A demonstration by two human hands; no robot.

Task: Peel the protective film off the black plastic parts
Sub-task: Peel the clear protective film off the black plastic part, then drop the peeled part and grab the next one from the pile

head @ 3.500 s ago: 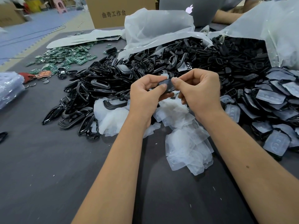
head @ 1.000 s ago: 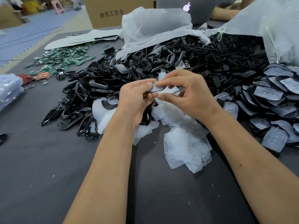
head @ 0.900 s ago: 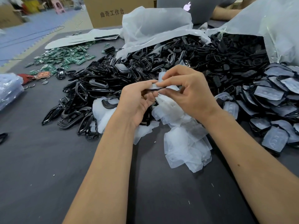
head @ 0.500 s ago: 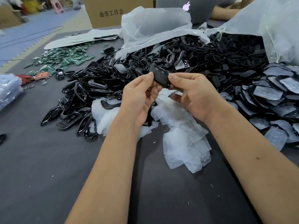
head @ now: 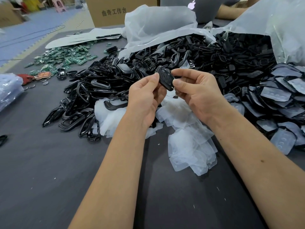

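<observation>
head view: we pinch the black part [head: 165, 79] betw. left hand [head: 145, 95] & right hand [head: 196, 91] thumbs/fingertips above the film pile [head: 189, 138]; film looks off, so check faces w/o smudging.

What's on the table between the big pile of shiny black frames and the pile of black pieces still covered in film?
In the head view, a heap of peeled cloudy white films lies there, on the dark grey table.

two hands [head: 145, 95], one cardboard box [head: 118, 10], one laptop [head: 194, 7], two clear bags [head: 158, 22] (black parts uncountable)
</observation>
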